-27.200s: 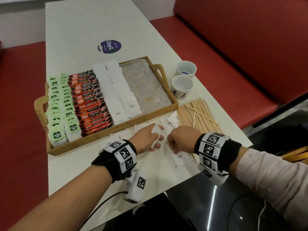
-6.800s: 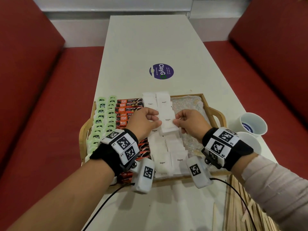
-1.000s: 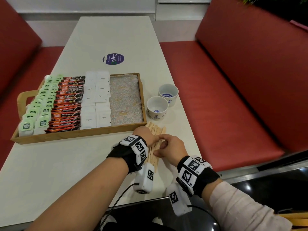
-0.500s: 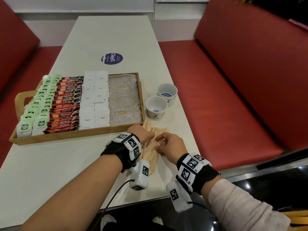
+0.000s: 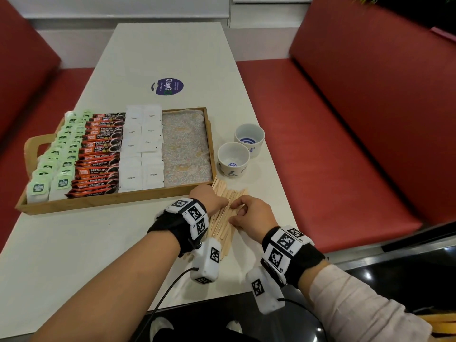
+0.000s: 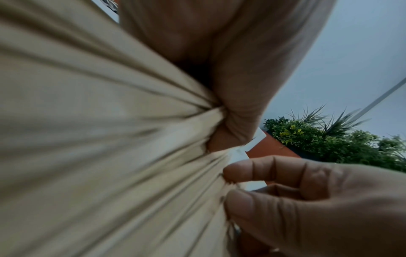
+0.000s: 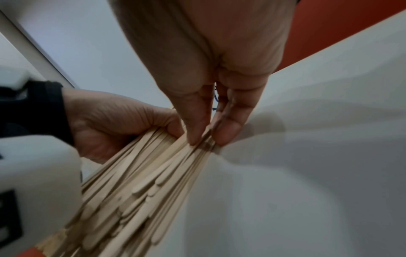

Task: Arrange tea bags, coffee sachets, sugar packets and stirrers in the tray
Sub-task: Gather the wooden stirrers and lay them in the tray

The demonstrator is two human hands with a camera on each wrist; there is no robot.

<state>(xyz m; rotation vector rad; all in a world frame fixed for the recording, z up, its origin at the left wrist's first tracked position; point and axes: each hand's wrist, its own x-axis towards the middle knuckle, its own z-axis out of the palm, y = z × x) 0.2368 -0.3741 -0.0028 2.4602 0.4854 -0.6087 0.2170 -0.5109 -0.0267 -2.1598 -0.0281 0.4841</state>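
Note:
A heap of wooden stirrers (image 5: 222, 228) lies on the white table just past the front right corner of the wooden tray (image 5: 111, 201). My left hand (image 5: 209, 201) grips the heap from the left, fingers curled round it (image 7: 123, 121). My right hand (image 5: 249, 213) pinches the stirrers (image 7: 136, 182) from the right with thumb and fingertips (image 7: 197, 132). The tray holds rows of green tea bags (image 5: 56, 164), red coffee sachets (image 5: 98, 156) and white sugar packets (image 5: 143, 149). Its patterned right section (image 5: 185, 149) is bare. In the left wrist view the stirrers (image 6: 110, 139) fill most of the frame.
Two small white cups (image 5: 233, 159) (image 5: 249, 138) stand right of the tray, close behind the stirrers. A round purple sticker (image 5: 167, 86) lies on the table (image 5: 74, 255) further back. Red benches (image 5: 345, 144) flank the table. The table's near edge runs just under my wrists.
Since the oldest frames the loose sugar packets have gone from the table into the tray. Over the last second both hands stay on the stirrers and press them closer together.

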